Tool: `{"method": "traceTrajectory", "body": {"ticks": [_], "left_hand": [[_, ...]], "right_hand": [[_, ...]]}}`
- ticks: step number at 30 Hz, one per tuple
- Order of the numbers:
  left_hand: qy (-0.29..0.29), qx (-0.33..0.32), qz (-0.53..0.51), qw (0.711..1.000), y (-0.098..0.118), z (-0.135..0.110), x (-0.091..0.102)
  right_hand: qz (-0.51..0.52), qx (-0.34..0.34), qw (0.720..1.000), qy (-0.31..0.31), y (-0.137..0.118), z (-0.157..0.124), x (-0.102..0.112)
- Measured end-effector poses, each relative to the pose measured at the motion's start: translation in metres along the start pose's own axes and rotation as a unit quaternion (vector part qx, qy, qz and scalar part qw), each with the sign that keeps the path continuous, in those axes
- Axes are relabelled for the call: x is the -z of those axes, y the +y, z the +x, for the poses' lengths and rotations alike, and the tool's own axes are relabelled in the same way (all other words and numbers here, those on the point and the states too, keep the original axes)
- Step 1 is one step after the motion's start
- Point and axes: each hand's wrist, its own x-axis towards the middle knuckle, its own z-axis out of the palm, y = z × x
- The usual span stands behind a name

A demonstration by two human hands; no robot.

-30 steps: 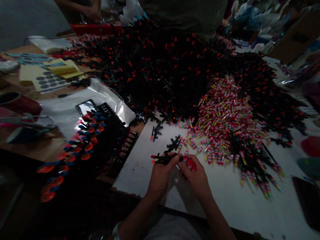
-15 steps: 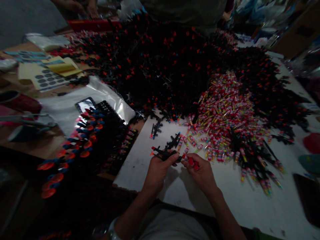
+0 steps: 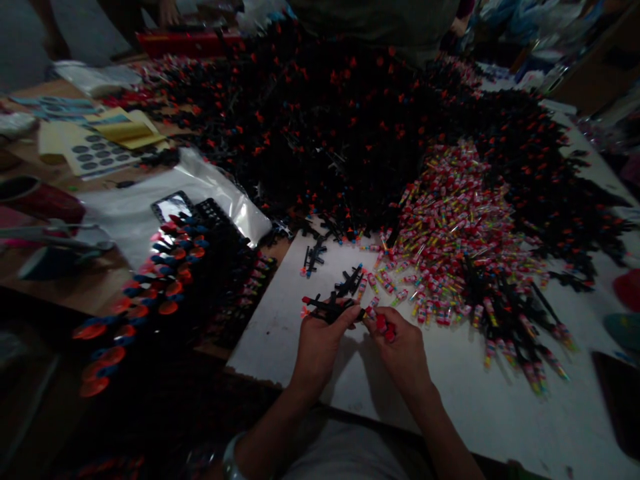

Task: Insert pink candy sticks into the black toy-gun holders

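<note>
My left hand [image 3: 320, 343] is closed around a small black toy gun [image 3: 327, 308] with a red tip, its thumb along the near end. Close against it, my right hand [image 3: 400, 343] is closed on several small red-capped candy tubes [image 3: 384, 328]; one of them meets the rear end of the gun. The exact contact is partly hidden by the fingers. Just beyond the hands, loose toy guns [image 3: 349, 281] lie on the white board [image 3: 270, 327]. To the right spreads a heap of pink-labelled candy tubes [image 3: 453, 233].
A large pile of black toy guns [image 3: 340, 133] covers the back. On the left stand rows of pieces with orange and blue ends [image 3: 175, 287], a plastic bag [image 3: 240, 207] and sticker sheets [image 3: 100, 153]. Guns with tubes attached [image 3: 515, 320] and a dark phone-like slab [image 3: 617, 400] lie right.
Both hands stay together at nearly the same spot, with the tube and gun ends still meeting. At the upper left, another person's arms have shifted. The view has moved slightly.
</note>
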Motion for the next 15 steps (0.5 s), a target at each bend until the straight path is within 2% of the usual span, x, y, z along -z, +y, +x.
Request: {"method": "traceTrajectory", "body": {"ticks": [4, 9, 15], "left_hand": [[0.000, 0.007, -0.009, 1.000, -0.001, 0.000, -0.001], [-0.018, 0.007, -0.014, 1.000, -0.006, 0.002, 0.004], [-0.015, 0.037, -0.038, 0.999, -0.008, 0.005, 0.008]], "right_hand": [[-0.052, 0.027, 0.998, 0.002, 0.000, 0.001, 0.000], [-0.127, 0.120, 0.985, -0.012, 0.007, 0.001, 0.001], [-0.116, 0.212, 0.968, -0.062, 0.013, -0.005, -0.005]]}}
